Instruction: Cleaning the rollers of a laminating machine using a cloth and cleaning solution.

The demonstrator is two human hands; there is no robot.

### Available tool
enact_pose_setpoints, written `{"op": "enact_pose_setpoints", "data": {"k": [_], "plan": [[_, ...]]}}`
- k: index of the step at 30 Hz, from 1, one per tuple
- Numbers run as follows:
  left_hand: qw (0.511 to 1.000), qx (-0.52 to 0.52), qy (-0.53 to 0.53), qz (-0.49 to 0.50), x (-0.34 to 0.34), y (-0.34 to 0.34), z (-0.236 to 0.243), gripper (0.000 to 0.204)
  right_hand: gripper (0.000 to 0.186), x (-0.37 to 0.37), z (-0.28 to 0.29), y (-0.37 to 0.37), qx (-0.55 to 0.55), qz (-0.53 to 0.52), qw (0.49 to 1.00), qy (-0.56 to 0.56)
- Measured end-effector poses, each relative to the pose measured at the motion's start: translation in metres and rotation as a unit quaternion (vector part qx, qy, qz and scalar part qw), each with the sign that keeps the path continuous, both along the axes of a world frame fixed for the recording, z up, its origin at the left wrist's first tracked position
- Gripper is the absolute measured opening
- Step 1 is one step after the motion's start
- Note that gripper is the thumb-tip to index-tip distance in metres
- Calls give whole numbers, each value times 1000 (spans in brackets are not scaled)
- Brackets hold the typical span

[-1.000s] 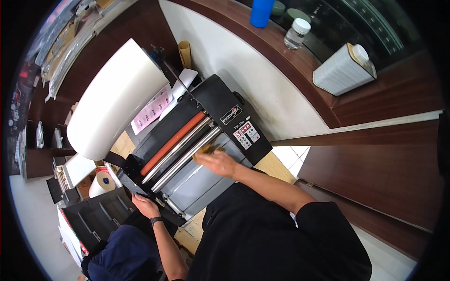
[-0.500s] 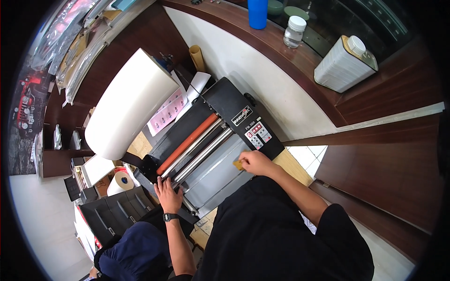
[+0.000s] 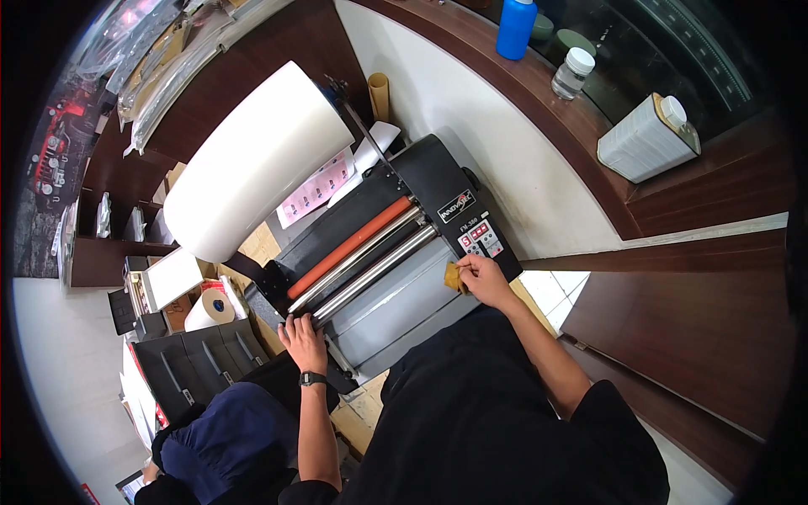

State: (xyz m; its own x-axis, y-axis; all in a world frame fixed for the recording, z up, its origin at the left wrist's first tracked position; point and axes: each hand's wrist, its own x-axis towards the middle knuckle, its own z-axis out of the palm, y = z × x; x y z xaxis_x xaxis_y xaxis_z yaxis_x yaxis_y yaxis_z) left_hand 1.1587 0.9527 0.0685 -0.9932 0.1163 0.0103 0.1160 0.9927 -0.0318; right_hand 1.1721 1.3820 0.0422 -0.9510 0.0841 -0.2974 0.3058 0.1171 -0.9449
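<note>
In front of me is a black laminating machine with a grey feed tray, steel rollers and an orange-red roller. My right hand pinches a folded yellow-brown cloth at the right end of the tray, close beside the button panel. At the opposite end, my left hand rests with fingers spread on the machine's left side, by the ends of the steel rollers. A wide roll of white film is mounted above the rear of the machine.
A blue bottle, a small clear jar and a white can stand on the wooden ledge. Pink printed sheets lie behind the machine. Dark drawers and another person's navy clothing are at lower left.
My right hand and the cloth have shifted up and right along the tray, toward the button panel; more of the cloth shows. My left hand stays at the roller ends. The view has shifted slightly.
</note>
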Motion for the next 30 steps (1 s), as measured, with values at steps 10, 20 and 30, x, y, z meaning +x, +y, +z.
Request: {"op": "enact_pose_setpoints", "data": {"k": [10, 20, 30], "plan": [[970, 169, 162, 66, 63, 14, -12, 52, 17, -19, 27, -26, 142, -68, 986, 61], [938, 263, 139, 180, 109, 6, -52, 78, 25, -65, 12, -129, 431, 228, 802, 345], [919, 318, 152, 174, 113, -2, -53, 85, 22, -55, 3, -298, 363, 430, 700, 439]]}}
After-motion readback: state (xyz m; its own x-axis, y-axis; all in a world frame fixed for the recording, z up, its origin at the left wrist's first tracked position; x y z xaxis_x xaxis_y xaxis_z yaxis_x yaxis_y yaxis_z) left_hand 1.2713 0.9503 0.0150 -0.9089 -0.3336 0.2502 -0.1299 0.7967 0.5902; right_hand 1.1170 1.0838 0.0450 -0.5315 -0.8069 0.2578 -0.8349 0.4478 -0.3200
